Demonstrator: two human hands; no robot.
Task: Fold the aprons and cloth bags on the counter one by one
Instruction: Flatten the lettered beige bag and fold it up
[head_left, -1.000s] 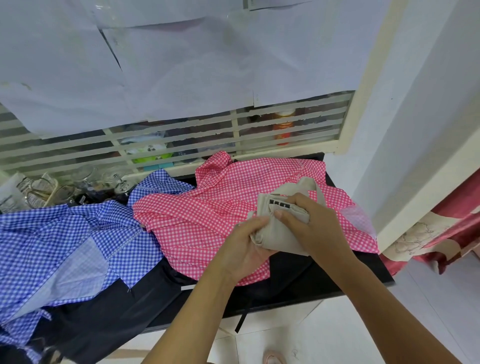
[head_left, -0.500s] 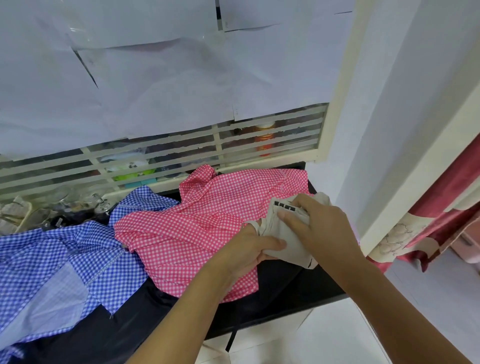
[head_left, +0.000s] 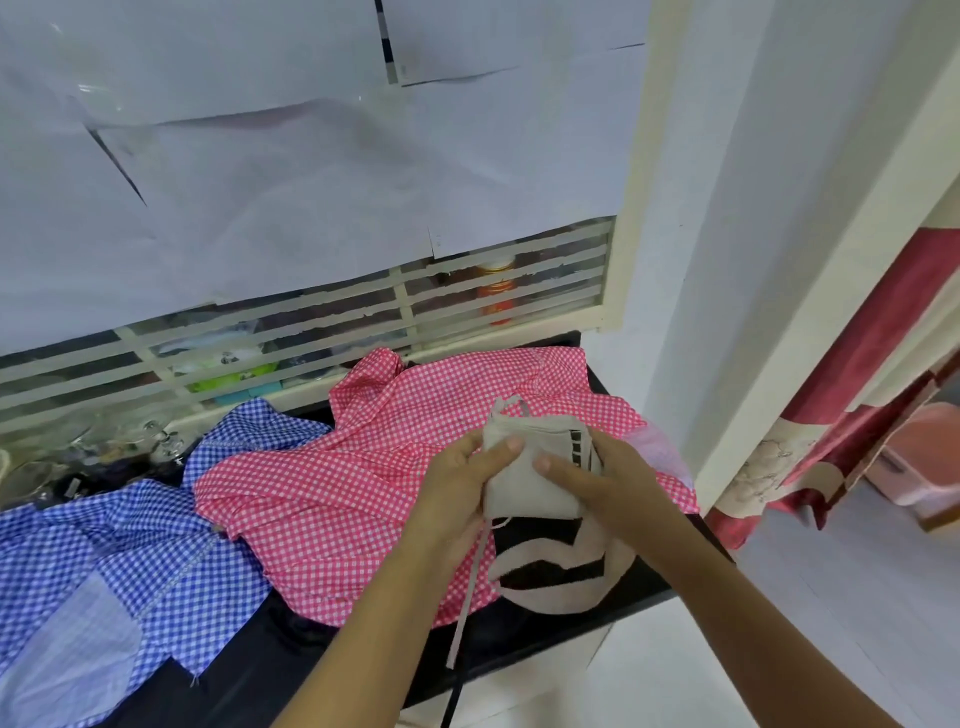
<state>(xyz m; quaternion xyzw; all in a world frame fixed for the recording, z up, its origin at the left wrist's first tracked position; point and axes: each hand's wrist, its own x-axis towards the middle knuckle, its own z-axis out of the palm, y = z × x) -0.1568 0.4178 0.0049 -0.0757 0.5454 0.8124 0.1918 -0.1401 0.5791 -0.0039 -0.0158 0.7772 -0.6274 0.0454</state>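
Over pink apron (head_left: 363, 478): folded cloth bag (head_left: 524, 486), handles (head_left: 563, 592) trailing toward person.

you hold the folded beige bag (head_left: 524, 483) over the rumpled pink apron (head_left: 363, 478), handles (head_left: 566, 597) dangling. the blue apron (head_left: 130, 545) lies just left.

Your counter (head_left: 514, 634) is black. Pink checked apron (head_left: 415, 467) lies crumpled over the middle & right, its far corner bunched up at the back edge. Blue checked apron (head_left: 104, 561) is spread at your left, touching the pink one, w/ a pale patch facing up. Front right, a beige handle loop (head_left: 550, 597) lies on the bare top, just beside the pink hem. Glassware (head_left: 156, 447) sits back left, too blurred to tell apart. A dark strap (head_left: 454, 696) hangs over the front edge.
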